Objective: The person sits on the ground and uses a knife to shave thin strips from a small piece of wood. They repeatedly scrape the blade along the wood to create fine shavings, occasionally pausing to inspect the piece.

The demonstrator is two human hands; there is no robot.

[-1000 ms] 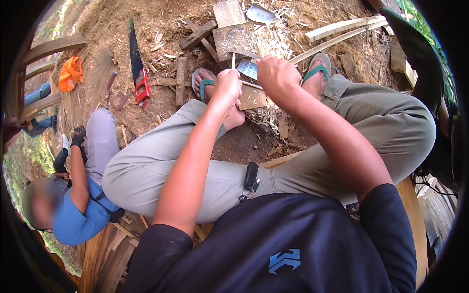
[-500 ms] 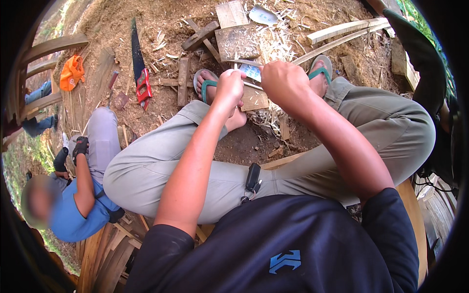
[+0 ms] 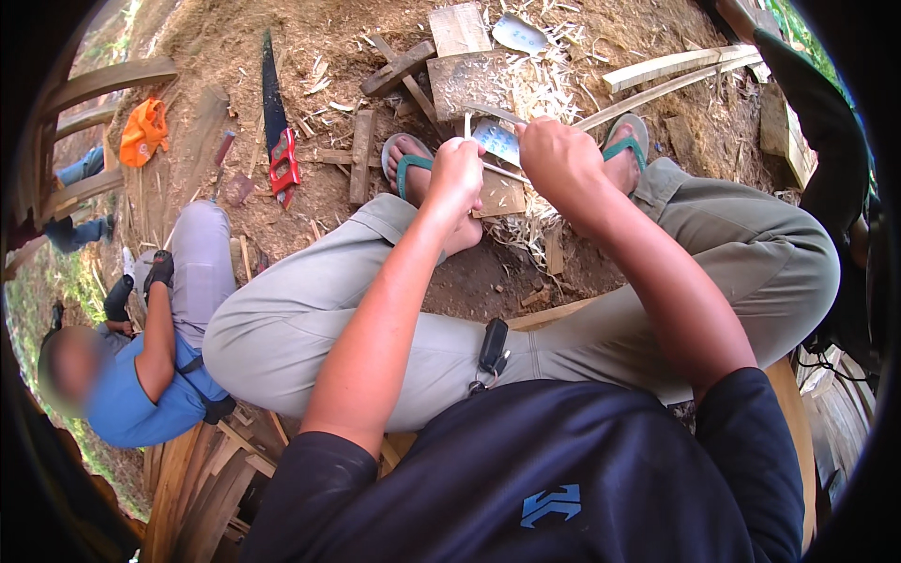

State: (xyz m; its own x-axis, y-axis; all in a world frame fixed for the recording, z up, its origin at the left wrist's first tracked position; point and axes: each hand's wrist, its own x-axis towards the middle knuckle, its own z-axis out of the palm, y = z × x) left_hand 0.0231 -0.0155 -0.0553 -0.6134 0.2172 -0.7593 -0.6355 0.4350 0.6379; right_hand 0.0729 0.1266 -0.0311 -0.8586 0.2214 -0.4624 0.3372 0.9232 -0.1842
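Note:
My left hand [image 3: 456, 174] is closed on a thin, pale wooden stick [image 3: 467, 124], whose tip points up past the fingers. My right hand [image 3: 560, 155] is closed around the hidden handle of a knife [image 3: 497, 113]. Its narrow grey blade reaches left toward the stick; whether they touch, I cannot tell. Below the blade lies a shiny, bluish-white printed piece [image 3: 499, 143]. Another pale stick [image 3: 507, 172] shows between my hands. Beneath them a wooden board [image 3: 502, 194] lies on the ground between my sandalled feet.
A red-handled handsaw [image 3: 279, 141] lies to the left on sawdust, beyond it an orange cloth-like item [image 3: 144, 132]. Wood blocks [image 3: 469, 83], shavings and a metal scoop-like piece [image 3: 519, 34] lie ahead. Long strips [image 3: 671, 68] lie at right. A person in blue [image 3: 155, 375] sits at left.
The view has shifted slightly, moving the scene to the right. The knife blade now slants more, its tip end higher beside the stick. Both hands keep their hold.

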